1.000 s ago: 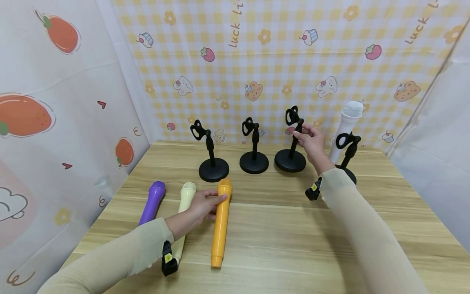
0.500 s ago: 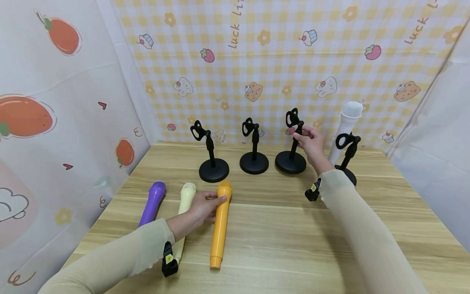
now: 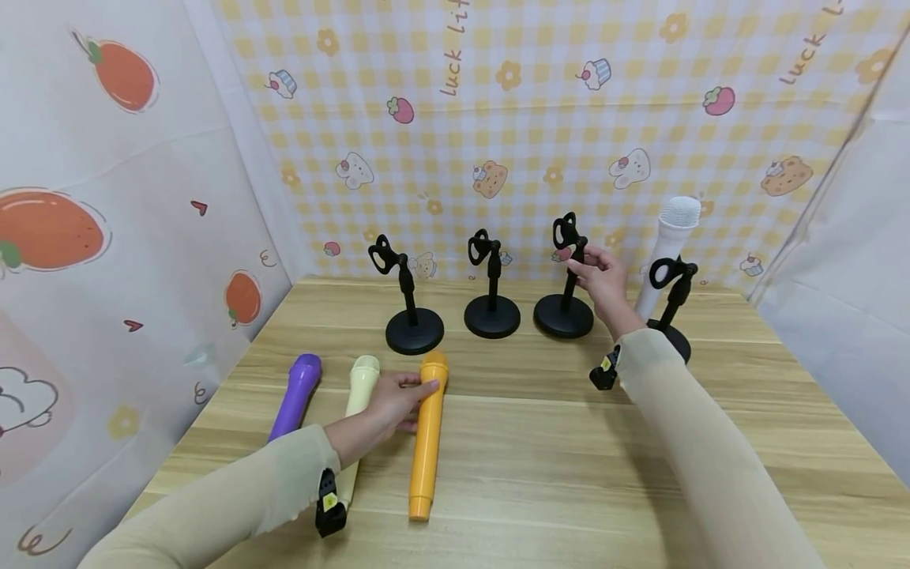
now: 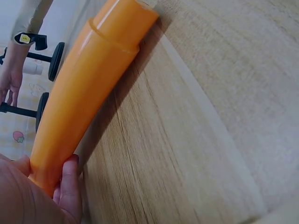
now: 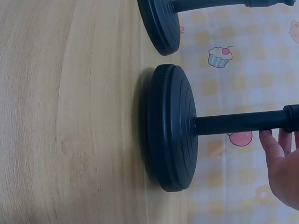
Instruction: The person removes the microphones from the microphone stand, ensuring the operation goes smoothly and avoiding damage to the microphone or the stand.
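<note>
A wooden desk (image 3: 540,442) stands before checked cloth. The left hand (image 3: 392,397) clasps the orange microphone (image 3: 429,435) near the front edge. The right hand (image 3: 604,276) pinches a black stand (image 3: 565,296) at the back edge.

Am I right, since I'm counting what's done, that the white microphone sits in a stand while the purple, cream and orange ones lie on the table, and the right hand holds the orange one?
Nearly: the left hand holds the orange microphone, as the head view shows. The rest is right.

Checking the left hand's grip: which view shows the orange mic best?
The head view: the whole orange mic lies on the table, left hand at its head. The left wrist view shows only its body close up; the right wrist view, nothing.
</note>
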{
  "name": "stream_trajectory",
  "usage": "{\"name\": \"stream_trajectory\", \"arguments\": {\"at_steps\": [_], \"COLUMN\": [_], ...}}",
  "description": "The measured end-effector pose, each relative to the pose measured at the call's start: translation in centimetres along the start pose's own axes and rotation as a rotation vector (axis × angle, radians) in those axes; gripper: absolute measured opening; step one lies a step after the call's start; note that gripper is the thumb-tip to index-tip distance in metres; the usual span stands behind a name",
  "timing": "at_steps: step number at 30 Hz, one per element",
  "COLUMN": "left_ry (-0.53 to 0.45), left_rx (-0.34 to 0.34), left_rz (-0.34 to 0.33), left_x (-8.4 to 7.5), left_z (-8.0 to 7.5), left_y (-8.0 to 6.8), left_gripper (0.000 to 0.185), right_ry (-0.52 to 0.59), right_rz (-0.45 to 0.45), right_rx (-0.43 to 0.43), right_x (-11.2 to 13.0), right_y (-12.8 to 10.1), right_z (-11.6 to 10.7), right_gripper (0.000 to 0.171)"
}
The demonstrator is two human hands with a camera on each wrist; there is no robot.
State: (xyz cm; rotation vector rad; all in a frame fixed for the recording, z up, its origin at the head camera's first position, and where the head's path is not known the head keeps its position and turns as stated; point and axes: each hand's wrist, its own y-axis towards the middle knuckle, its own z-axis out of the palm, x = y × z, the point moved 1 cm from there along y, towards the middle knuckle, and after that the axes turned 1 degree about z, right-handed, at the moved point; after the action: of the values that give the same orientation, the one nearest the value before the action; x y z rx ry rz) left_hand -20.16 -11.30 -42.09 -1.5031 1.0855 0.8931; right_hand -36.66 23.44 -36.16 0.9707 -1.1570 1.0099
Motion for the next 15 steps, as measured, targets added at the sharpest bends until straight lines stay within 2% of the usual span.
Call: {"name": "stream_trajectory", "arguments": {"at_steps": [15], "left_ry": [0.021], "left_rx": [-0.001], "left_rz": [0.02], "left_x": [0.13], "left_z": [0.39], "left_y": [0.31], "left_gripper": [0.043], "right_ry": [-0.02], "right_rz": [-0.007], "right_rx": [0.003], "right_x": [-0.71], "right_y": [0.27], "right_z": [0.12], "right_gripper": [0.039]}}
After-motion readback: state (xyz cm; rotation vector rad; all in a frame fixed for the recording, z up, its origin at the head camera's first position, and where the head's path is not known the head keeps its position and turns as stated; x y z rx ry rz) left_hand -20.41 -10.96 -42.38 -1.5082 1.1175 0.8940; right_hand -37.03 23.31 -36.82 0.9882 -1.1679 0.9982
